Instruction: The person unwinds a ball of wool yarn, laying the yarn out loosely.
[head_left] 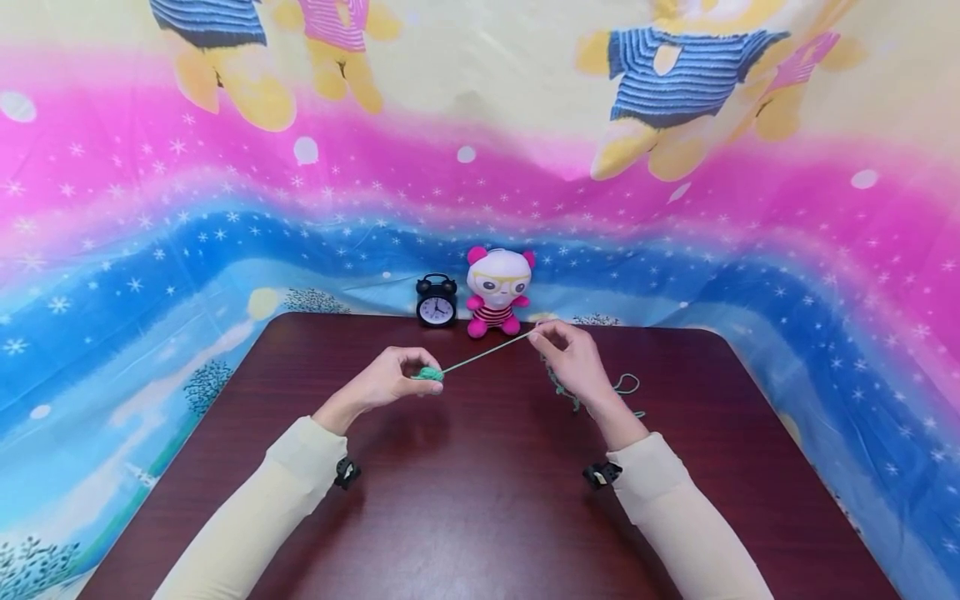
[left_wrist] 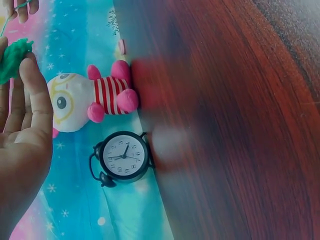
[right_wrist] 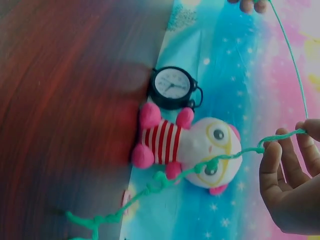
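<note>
My left hand [head_left: 378,382] pinches a small green yarn bundle [head_left: 429,374] between thumb and fingers. The same bundle [left_wrist: 15,61] shows fuzzy and bunched in the left wrist view. From it a thin green strand [head_left: 483,355] runs taut, up and to the right, to my right hand [head_left: 576,357]. There the thumb and fingertips pinch the yarn. Below that pinch, a knotted length of green yarn [right_wrist: 200,166] trails down in the right wrist view. In the head view its loose loops [head_left: 628,385] show beside the right wrist, partly hidden behind the hand.
A pink and white panda plush [head_left: 501,292] in a striped shirt sits at the dark wooden table's [head_left: 465,500] back edge. Left of it stands a black twin-bell alarm clock [head_left: 437,302]. A printed cloth [head_left: 465,200] hangs behind. A small pink item [left_wrist: 122,47] lies near the back edge.
</note>
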